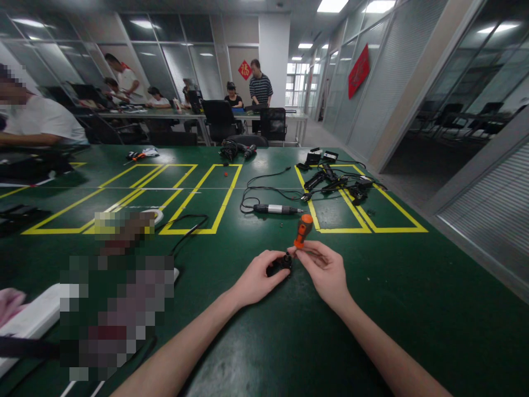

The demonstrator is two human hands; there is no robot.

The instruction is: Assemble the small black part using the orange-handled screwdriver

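Observation:
Thumb and fingers of my left hand [259,277] close around a small black part [283,266] at the table. What exactly this part is, I cannot make out. Just to the right, my right hand [324,270] pinches an orange and dark grey screwdriver [304,229] near its lower end, the handle pointing up. The screwdriver's tip is hidden by the fingers, close above the black part. Beyond my hands lies a black and silver electric screwdriver [276,209] with its cord. A tiny piece [281,225] rests between it and my hands.
Black parts and cables [330,179] are heaped at the right inside yellow tape marks [399,229] on the green table [397,309]. A black and red power tool [249,151] lies at the far edge. Left are a white power strip [37,317] and blurred items. People sit and stand behind.

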